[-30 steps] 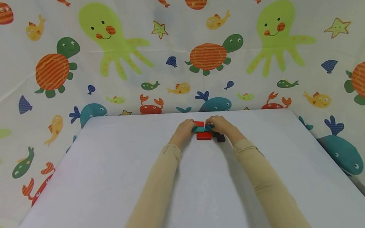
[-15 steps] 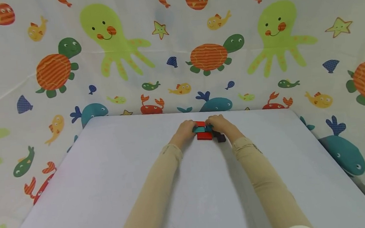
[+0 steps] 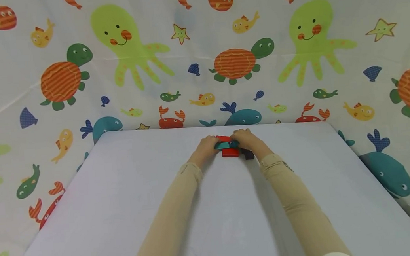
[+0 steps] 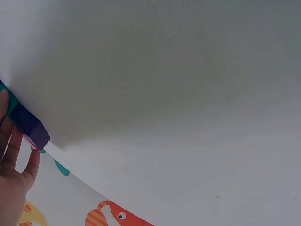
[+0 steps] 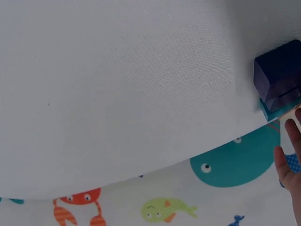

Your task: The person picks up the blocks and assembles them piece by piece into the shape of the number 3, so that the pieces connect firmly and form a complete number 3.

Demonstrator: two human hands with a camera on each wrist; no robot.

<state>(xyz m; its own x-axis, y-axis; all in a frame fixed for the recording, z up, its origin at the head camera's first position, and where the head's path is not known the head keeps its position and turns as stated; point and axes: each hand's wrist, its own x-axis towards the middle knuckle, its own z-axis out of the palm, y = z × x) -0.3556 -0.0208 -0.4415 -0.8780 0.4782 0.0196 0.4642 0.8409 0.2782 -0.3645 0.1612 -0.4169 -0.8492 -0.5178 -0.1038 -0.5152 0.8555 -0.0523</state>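
Both hands are over a small cluster of blocks near the far edge of the table. In the head view, my left hand (image 3: 206, 147) pinches the left end of a teal block (image 3: 223, 145). My right hand (image 3: 246, 139) holds a darker teal-blue block (image 3: 234, 144) at the right end, partly covered by its fingers. One red block (image 3: 223, 138) lies behind the teal one, another red block (image 3: 230, 153) in front. A dark block (image 3: 249, 154) shows below the right hand. The left wrist view has a dark blue block (image 4: 29, 123) by the fingers; a dark block (image 5: 277, 70) appears in the right wrist view.
The white table (image 3: 125, 213) extends on both sides of the forearms. Behind it hangs a white curtain (image 3: 199, 45) printed with sea animals, close to the table's far edge.
The darker teal-blue block under the right hand, tilted a second ago, now lies more level beside the teal one. The left hand and teal block have shifted slightly left; the back red block has turned a little.
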